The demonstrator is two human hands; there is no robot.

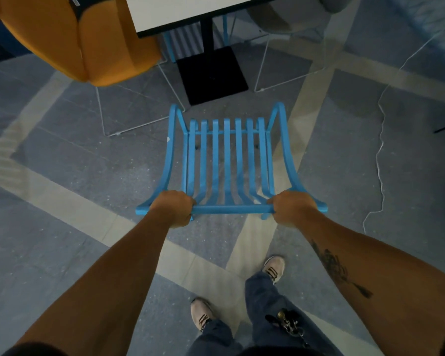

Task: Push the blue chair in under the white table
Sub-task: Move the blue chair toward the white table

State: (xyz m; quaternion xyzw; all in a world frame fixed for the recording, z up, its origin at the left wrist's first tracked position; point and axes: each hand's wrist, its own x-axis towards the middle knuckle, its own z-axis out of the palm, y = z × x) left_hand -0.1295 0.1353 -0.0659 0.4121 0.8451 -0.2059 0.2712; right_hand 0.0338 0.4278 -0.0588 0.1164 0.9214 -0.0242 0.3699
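- Nearest the lens, two bare forearms reach forward and down, spread apart in a V, the right one carrying a dark tattoo (337,271) along its inner side.
- Below them, jeans, a bunch of keys (289,325) at the hip, and a pair of pale sneakers (274,268) on the patterned floor; the right foot is planted ahead of the left, a walking stance.
- The left hand (174,208) is clenched in a fist round the top rail of the blue chair (226,160), knuckles up, fingers wrapped out of sight under the bar.
- The right hand (292,208) mirrors it at the other end of the rail, closed tight on the metal, with a bare stretch of rail between the two fists.
- The slatted chair runs away from both hands, its front edge pointing at the table's black base plate (212,75) but stopping short of it.
- Beyond that, the white table (180,11) sits at the far end of the reach, only its near corner and black post showing; the seat is not under it yet.
- So this looks like the push itself, grip taken and most of the travel left to run.
- Next move, by my reading: drive both hands forward evenly, keeping the chair square so it lines up with the post.
- Watch the flanks: an orange chair (82,39) with white wire legs stands ahead-left of the left hand, and a grey chair (288,19) on a wire frame ahead-right of the right hand; the gap between them looks snug.
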